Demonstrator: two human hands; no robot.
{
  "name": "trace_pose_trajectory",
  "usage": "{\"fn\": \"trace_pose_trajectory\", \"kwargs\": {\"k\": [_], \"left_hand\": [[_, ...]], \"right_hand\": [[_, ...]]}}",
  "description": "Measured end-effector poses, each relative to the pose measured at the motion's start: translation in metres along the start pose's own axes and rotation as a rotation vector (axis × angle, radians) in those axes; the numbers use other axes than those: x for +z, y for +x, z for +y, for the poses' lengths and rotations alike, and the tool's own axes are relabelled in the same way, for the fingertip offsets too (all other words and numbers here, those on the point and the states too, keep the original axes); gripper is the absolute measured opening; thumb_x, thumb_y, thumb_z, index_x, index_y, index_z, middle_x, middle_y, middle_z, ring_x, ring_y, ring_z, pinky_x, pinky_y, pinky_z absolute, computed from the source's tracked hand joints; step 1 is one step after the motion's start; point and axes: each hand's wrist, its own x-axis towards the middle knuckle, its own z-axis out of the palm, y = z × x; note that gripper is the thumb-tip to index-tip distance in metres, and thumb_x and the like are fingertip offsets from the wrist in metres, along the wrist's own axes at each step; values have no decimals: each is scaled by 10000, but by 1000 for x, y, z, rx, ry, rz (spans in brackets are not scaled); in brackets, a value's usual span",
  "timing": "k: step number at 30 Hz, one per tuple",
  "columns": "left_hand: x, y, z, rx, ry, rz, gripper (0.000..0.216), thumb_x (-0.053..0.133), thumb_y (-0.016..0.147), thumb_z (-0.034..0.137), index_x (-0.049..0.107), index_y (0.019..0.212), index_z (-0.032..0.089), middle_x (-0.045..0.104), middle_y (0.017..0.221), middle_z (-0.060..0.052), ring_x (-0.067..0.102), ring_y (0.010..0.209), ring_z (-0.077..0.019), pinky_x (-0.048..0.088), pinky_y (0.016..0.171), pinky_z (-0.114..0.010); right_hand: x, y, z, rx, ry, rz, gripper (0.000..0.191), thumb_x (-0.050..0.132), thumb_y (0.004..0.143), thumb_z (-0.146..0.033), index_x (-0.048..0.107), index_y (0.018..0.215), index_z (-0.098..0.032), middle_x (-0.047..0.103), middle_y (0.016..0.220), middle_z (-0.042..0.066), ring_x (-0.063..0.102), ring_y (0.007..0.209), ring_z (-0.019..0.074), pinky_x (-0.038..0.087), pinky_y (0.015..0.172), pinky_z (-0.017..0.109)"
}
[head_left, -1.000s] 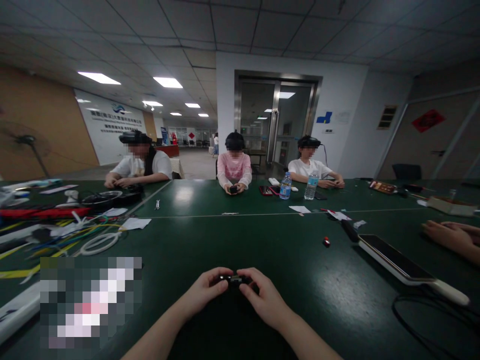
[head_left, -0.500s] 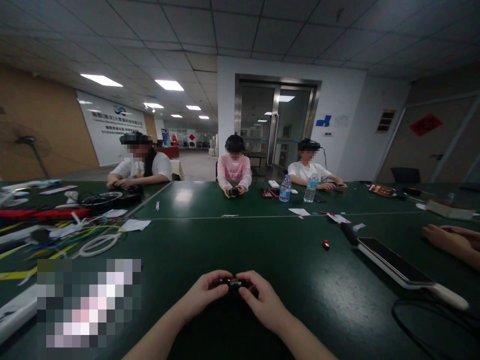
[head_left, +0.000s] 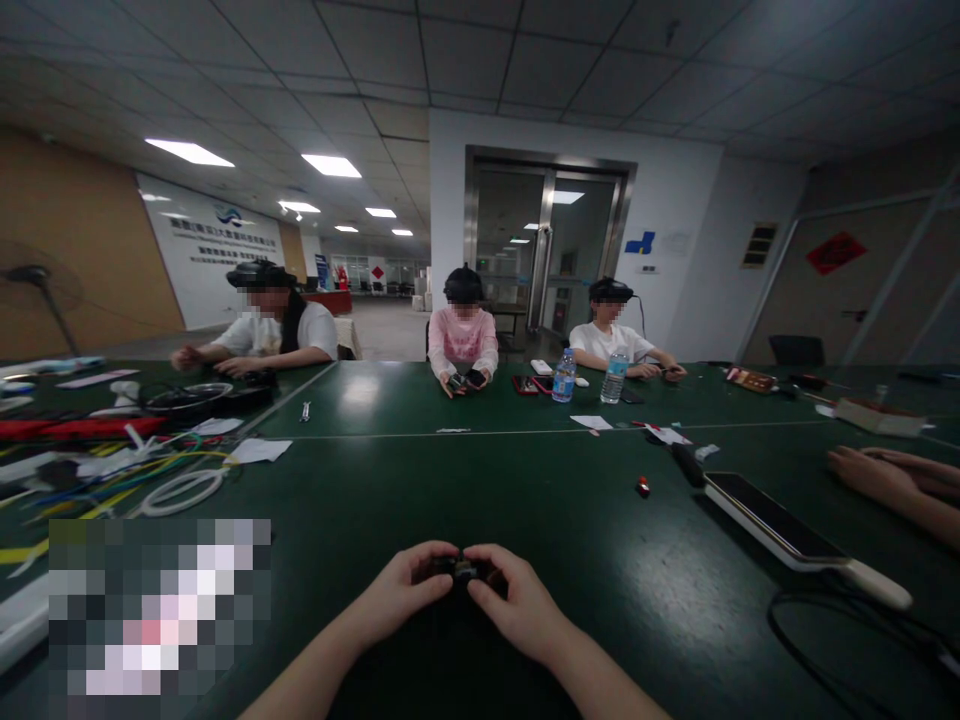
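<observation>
Basically, view's dim & most detail on the small dark part (head_left: pixel 465 570) is lost: fingertips cover both ends, so only a short mid bit shows. Can't ID it or tell if it's 1 pc or 2. Far side of it hidden too. Rest of fingers on both hands curl out of sight behind thumbs/index. Forearms cut off by btm edge.

Lower L: pixelated patch (head_left: pixel 161 610) masks whatever lies there; white strip (head_left: pixel 22 620) next to it runs out of frame. Neighbour's hands (head_left: pixel 889 485) at R edge, partly cropped, contents n/a (can't see).

Room: hands sit approx centre, near side of green worktop (head_left: pixel 390 490); pale seam (head_left: pixel 390 436) crosses well beyond them. White cable coil (head_left: pixel 184 492) is well off to L. Red/silver bit (head_left: pixel 643 487) is fwd & R, well apart. White-edged slab w/ dark face (head_left: pixel 772 520) lies farther R, tilted across the view, black cable (head_left: pixel 772 625) just below it.

Grip: L hand (head_left: pixel 397 595) pinches L end of the part btwn thumb & index; R hand (head_left: pixel 521 600) same on R end. Tips v. close together. Part's btwn the two hands, over the worktop; contact w/ surface can't be confirmed. Looks: small, mostly black, w/ a lighter glint mid-length.
</observation>
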Motion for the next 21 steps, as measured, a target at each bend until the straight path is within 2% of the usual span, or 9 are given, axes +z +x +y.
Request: {"fn": "trace_pose_trajectory", "kwargs": {"k": [14, 21], "left_hand": [[1, 0, 1, -9, -9, 3, 373, 615, 739, 262, 533, 1093, 177, 622, 1082, -72, 560, 1023, -228, 406, 918, -382], [4, -2, 4, 15, 57, 20, 405, 604, 745, 309, 515, 1119, 180, 611, 1104, -79, 548, 1039, -230, 390, 937, -382]], "right_hand": [[-1, -1, -1, 20, 5, -28, 321, 528, 782, -251, 534, 1102, -275, 587, 1055, 12, 564, 927, 187, 455, 794, 318], [-1, -1, -2, -18, 22, -19, 319, 527, 779, -238, 538, 1097, -258, 604, 1040, 15, 573, 918, 179, 454, 809, 310]]}}
